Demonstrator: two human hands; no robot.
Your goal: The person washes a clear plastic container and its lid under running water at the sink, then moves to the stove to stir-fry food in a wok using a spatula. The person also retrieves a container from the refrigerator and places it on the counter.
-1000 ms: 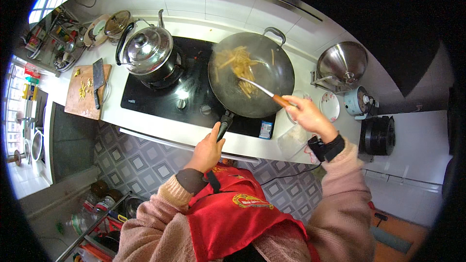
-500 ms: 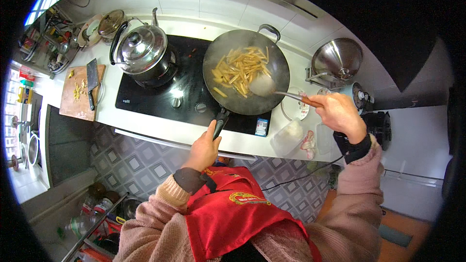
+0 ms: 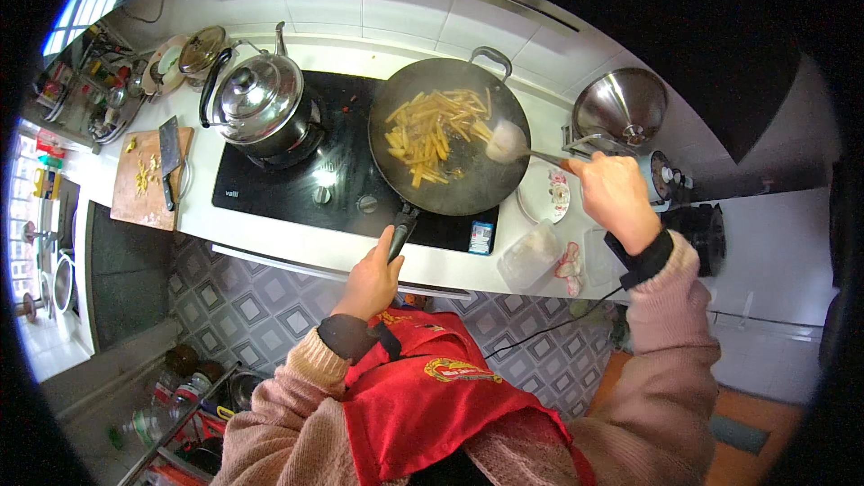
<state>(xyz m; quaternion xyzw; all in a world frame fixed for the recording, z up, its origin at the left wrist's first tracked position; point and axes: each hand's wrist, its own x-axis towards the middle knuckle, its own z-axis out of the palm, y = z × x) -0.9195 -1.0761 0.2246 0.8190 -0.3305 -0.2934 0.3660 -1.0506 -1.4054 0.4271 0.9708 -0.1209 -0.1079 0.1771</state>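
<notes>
A dark wok (image 3: 423, 81) stands on the black cooktop (image 3: 279, 189), with a loose heap of yellowish cut strips (image 3: 427, 130) in it, like potato strips. Its black handle (image 3: 403, 227) points toward me, and my left hand (image 3: 372, 279) is closed around it. In my closed right hand (image 3: 616, 198) is the wooden handle of a spatula (image 3: 507, 142). The spatula's broad metal head rests inside the wok at the right, beside the strips. Light steam hazes the wok.
Left of the wok stands a steel kettle (image 3: 261, 99). Farther left, a cleaver (image 3: 169, 148) lies on a wooden cutting board (image 3: 126, 202) with chopped yellow bits. At the right are a plate (image 3: 531, 207), a clear plastic container (image 3: 529, 254) and a steel bowl (image 3: 621, 103).
My right hand has drawn the spatula head right and slightly up, toward the wok's right wall. The strips have shifted a little left. My left hand keeps its hold on the handle.
</notes>
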